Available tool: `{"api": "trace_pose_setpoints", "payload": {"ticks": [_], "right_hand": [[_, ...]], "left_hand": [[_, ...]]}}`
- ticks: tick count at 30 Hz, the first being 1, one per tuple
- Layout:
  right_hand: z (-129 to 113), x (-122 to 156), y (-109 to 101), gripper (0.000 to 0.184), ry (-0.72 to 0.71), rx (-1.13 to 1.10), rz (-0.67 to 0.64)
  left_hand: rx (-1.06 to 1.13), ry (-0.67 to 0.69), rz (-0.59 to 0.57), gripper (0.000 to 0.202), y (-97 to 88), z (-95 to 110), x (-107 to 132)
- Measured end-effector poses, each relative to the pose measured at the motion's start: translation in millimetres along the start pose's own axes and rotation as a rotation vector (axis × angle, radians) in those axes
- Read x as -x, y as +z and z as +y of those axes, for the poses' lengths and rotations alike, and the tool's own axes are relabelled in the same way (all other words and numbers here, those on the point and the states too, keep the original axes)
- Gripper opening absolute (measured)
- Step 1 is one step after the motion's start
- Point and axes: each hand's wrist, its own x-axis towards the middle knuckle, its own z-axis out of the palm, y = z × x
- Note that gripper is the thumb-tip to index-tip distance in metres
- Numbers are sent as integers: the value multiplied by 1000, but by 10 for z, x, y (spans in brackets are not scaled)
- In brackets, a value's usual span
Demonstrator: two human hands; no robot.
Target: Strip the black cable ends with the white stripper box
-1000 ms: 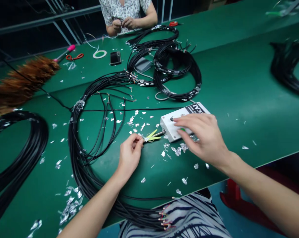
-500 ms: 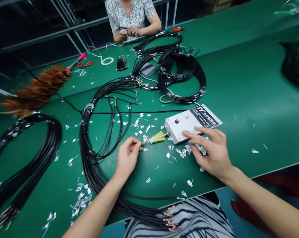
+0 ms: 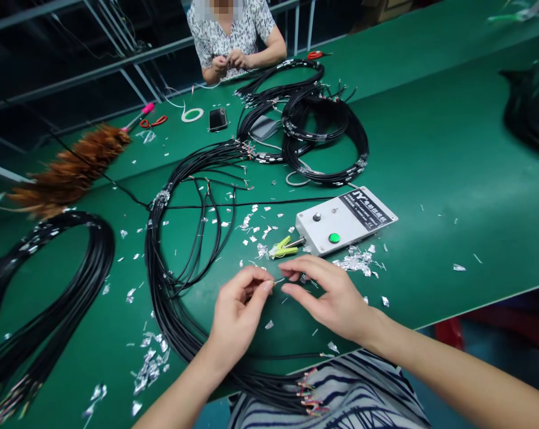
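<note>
My left hand point(image 3: 239, 308) and my right hand point(image 3: 327, 295) meet over the green table point(image 3: 430, 179), fingertips pinched together on the end of a thin black cable point(image 3: 276, 280). Just beyond them lies a white control box point(image 3: 345, 220) with a black knob and a green button; a yellow-green clip point(image 3: 282, 248) sticks out of its left end. A large bundle of looped black cables point(image 3: 171, 262) curves round to the left of my left hand, its coloured wire ends hanging at the table's near edge.
Bits of silver foil litter the table. More cable coils lie at far left point(image 3: 41, 286) and behind the box point(image 3: 323, 137). A feather duster point(image 3: 68, 173), red scissors point(image 3: 153, 122), tape roll point(image 3: 192, 114) and phone point(image 3: 217, 118) lie farther back. A person point(image 3: 238, 36) works opposite.
My right hand left the control box and came down-left to meet my left hand. My left hand drew back from the clip toward me.
</note>
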Motion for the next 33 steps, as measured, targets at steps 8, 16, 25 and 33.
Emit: {"api": "trace_pose_setpoints", "payload": {"ticks": [8, 16, 25, 33], "right_hand": [[-59, -148, -198, 11, -27, -23, 68], [-46, -87, -218, 20, 115, -15, 231], [4, 313, -434, 6, -11, 72, -361], [-93, 456, -460, 17, -74, 249, -474]], "left_hand": [[-618, -101, -432, 21, -487, 93, 263], [-1006, -116, 601, 34, -1103, -185, -572], [-978, 128, 334, 18, -848, -104, -395], [-680, 275, -511, 13, 251, -57, 500]]}}
